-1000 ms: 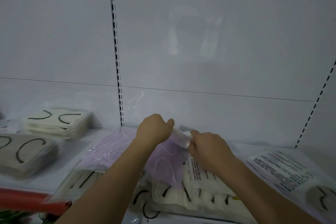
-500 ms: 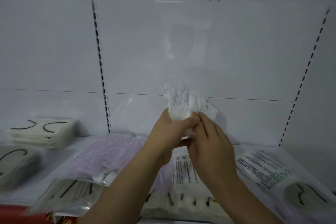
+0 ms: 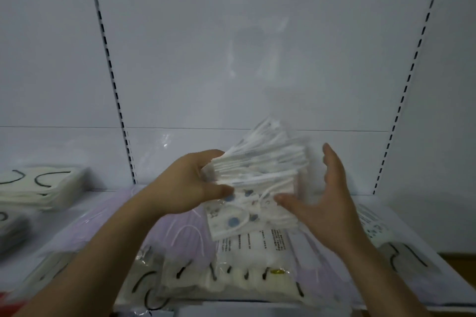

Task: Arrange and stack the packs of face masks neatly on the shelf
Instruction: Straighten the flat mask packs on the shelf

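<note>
My left hand (image 3: 190,185) grips the near-left end of a pack of white face masks (image 3: 260,175), raised above the shelf (image 3: 401,237); my right hand (image 3: 322,193) is spread wide, its thumb touching the pack's lower edge. The pack's long axis runs left to right, far end tilted up. Below lie a lilac pack (image 3: 180,226) and cream packs (image 3: 231,278), loosely overlapping. Two cream stacks (image 3: 38,188) sit tidy at left; I judge most sorting remains.

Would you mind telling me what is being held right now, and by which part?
The left hand grips the white mask pack by its left end. The right hand is open beside it, holding nothing.
</note>
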Motion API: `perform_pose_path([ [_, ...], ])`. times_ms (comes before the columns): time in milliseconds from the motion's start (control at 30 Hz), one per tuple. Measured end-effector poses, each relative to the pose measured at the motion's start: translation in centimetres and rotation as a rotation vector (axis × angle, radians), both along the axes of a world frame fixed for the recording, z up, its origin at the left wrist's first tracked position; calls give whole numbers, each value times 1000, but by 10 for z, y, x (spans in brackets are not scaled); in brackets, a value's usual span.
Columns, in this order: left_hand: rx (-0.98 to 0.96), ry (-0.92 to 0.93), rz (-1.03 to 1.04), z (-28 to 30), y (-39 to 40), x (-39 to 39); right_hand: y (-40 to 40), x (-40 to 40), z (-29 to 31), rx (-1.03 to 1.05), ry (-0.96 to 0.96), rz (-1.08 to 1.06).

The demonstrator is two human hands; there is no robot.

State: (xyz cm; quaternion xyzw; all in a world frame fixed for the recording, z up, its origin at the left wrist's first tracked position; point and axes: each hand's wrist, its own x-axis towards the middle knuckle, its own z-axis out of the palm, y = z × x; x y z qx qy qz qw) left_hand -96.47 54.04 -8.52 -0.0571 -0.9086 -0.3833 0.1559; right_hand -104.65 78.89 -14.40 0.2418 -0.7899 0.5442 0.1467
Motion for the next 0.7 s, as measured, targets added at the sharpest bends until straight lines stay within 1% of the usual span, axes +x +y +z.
perform_pose_path([
  [100, -63, -54, -59, 4, -2, 0, 3, -13, 1, -32, -133, 250],
  [167, -85, -76, -70, -1, -1, 0, -2, -18, -10, -36, -144, 290],
  [233, -50, -64, -51, -13, -2, -1, -6, -17, -20, -56, -148, 263],
  [267, 7, -44, -27, -21, -4, 0, -8, -16, -24, -70, -160, 249],
  [400, 372, 146, 175, -56, 3, 4, -12, -11, -30, -123, -162, 198],
  [467, 492, 207, 191, -68, 14, 3, -16, -10, -30, -135, -155, 172],
  [533, 540, 289, 159, -70, 23, -4, -21, -10, -28, -139, -120, 134],
  [600, 525, 382, 132, -62, 26, -10, -23, -8, -22, -167, -64, 85],
  [633, 507, 406, 125, -58, 26, -12, -24, -5, -16, -187, -38, 67],
  [700, 465, 389, 118, -56, 24, -15, -20, -2, -14, -180, -21, 50],
])
